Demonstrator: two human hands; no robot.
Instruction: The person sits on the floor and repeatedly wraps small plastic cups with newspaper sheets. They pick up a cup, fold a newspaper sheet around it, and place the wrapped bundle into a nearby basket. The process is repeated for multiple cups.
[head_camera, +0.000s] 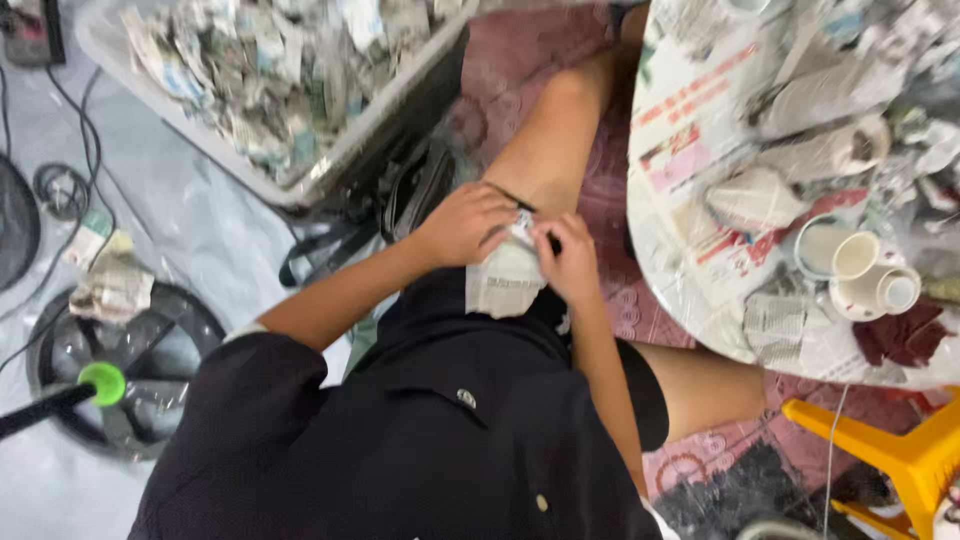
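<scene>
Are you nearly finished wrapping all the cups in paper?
Some are done: wrapped bundles lie on the table. Both hands, left hand and right hand, hold one paper-wrapped piece. Bare white cups wait, with lots of paper in the bin.

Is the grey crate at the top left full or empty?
Full. The grey crate is heaped to its rim with crumpled newspaper wads; none of its floor shows.

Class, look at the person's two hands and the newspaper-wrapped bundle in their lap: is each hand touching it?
Touching. The head view shows the left hand and right hand both gripping the top of the newspaper-wrapped bundle, fingers pressed on the paper.
</scene>
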